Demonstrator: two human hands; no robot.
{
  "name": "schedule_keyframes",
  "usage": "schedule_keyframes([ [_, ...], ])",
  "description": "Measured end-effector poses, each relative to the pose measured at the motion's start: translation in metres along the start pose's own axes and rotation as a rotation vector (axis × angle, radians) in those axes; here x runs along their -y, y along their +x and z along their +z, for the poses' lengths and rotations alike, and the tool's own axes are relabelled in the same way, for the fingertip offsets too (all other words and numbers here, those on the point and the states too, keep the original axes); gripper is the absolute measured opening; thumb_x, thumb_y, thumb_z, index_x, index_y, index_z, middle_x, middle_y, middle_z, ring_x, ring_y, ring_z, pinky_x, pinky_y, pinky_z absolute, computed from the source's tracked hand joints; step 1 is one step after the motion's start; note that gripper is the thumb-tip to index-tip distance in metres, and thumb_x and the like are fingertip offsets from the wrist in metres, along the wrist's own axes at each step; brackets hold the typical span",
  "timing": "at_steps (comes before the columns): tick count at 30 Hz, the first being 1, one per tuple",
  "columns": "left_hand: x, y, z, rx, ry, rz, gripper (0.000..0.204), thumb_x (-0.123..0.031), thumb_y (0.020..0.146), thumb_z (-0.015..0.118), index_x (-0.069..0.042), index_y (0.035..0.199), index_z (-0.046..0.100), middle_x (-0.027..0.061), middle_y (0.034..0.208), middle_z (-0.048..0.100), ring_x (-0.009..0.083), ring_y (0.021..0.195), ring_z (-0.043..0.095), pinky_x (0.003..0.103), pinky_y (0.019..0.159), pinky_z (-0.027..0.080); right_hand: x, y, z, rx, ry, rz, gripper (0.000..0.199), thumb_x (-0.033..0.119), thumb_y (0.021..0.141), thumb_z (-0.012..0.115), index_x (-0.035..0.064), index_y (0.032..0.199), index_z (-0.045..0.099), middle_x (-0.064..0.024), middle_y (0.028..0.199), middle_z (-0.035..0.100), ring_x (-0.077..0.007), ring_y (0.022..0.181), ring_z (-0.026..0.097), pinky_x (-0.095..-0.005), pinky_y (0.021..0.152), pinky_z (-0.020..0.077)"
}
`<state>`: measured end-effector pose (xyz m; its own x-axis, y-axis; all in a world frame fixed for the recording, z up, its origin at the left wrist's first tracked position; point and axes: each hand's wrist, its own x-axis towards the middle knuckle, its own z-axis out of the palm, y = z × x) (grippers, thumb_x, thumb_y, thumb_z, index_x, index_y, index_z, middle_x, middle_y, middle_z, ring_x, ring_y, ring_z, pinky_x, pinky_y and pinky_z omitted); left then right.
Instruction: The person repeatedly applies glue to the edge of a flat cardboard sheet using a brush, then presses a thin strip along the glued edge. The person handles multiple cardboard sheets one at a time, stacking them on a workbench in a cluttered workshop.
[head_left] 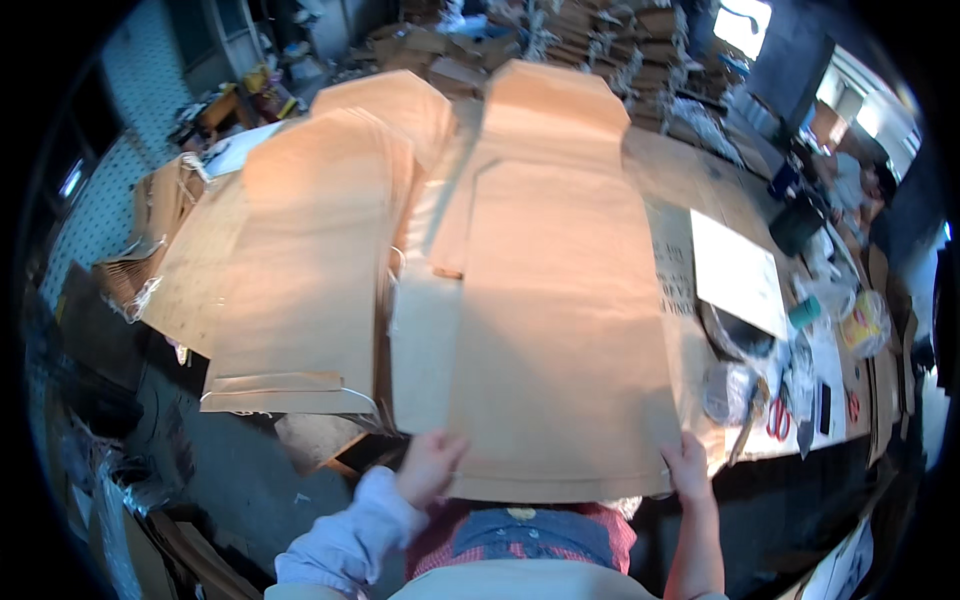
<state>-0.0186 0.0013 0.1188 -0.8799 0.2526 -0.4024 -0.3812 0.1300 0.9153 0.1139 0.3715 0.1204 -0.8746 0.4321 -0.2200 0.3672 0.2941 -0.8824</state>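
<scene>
A large brown paper sack (pixel 565 330) lies flat before me, its near edge at the table's front. My left hand (pixel 432 468) is closed on its near left corner. At the near right corner, my right hand (pixel 688 466) pinches the same sack. Beneath its far end lies more brown paper (pixel 555 95) with cut-off corners. To the left is a stack of similar paper sacks (pixel 310 240), with a folded strip along its near end and white string at its edge. Neither hand touches that stack.
Right of the sack lie a white sheet (pixel 738 270), red-handled scissors (pixel 778 420), a dark phone-like slab (pixel 824 408) and plastic-wrapped items (pixel 728 392). Tied brown bundles (pixel 150 235) stand at the left. Piles of sacks (pixel 620 50) fill the back. A person (pixel 855 185) is at the far right.
</scene>
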Motion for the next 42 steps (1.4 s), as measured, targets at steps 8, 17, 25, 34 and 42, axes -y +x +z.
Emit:
schedule_keyframes([
  [8, -0.037, -0.038, -0.095, -0.538, 0.639, 0.728, 0.018, -0.014, 0.091, 0.057, 0.002, 0.094, 0.064, 0.0145, 0.075, 0.064, 0.0195, 0.069, 0.063, 0.032, 0.065, 0.049, 0.049, 0.01, 0.115, -0.142, -0.14, -0.473, 0.022, 0.006, 0.091, 0.049, -0.0031, 0.109, 0.057, -0.0207, 0.072, 0.059, -0.0325, 0.062, 0.059, -0.0361, 0.056, 0.0461],
  [17, -0.054, -0.051, -0.336, -1.145, 0.883, 0.365, 0.023, -0.021, 0.086, 0.061, 0.0, 0.084, 0.068, 0.022, 0.074, 0.063, 0.0354, 0.068, 0.063, 0.04, 0.064, 0.05, 0.195, 0.049, 0.301, 0.517, 0.13, -0.455, 0.027, 0.012, 0.089, 0.049, -0.0022, 0.111, 0.057, -0.0155, 0.078, 0.061, -0.0249, 0.073, 0.06, -0.0349, 0.065, 0.0477],
  [25, -0.054, 0.011, -0.442, -0.701, 0.805, 0.019, 0.031, -0.03, 0.073, 0.073, 0.001, 0.075, 0.069, 0.0158, 0.067, 0.066, 0.0276, 0.063, 0.065, 0.038, 0.061, 0.051, 0.193, 0.069, 0.327, 0.806, -0.03, -0.186, 0.04, 0.023, 0.089, 0.06, -0.0035, 0.117, 0.052, -0.0126, 0.084, 0.062, -0.0198, 0.081, 0.061, -0.0341, 0.07, 0.0505],
  [34, -0.085, 0.192, -0.473, -0.674, 0.794, -0.007, 0.084, -0.067, 0.081, 0.055, 0.007, 0.121, 0.054, 0.0269, 0.123, 0.055, 0.0347, 0.113, 0.054, 0.041, 0.094, 0.043, 0.211, 0.171, 0.374, 0.639, 0.181, -0.168, 0.058, 0.037, 0.085, 0.064, -0.0053, 0.121, 0.046, -0.0244, 0.116, 0.057, -0.0321, 0.107, 0.057, -0.0388, 0.091, 0.0471],
  [42, -0.028, 0.249, -0.557, -0.777, 0.627, -0.094, 0.091, -0.077, 0.08, 0.045, 0.01, 0.1, 0.065, 0.0241, 0.091, 0.067, 0.0351, 0.091, 0.064, 0.041, 0.081, 0.048, 0.246, 0.159, 0.369, 0.665, -0.237, -0.332, 0.053, 0.046, 0.084, 0.061, -0.0056, 0.093, 0.056, -0.0247, 0.083, 0.064, -0.0383, 0.079, 0.064, -0.0446, 0.072, 0.0525],
])
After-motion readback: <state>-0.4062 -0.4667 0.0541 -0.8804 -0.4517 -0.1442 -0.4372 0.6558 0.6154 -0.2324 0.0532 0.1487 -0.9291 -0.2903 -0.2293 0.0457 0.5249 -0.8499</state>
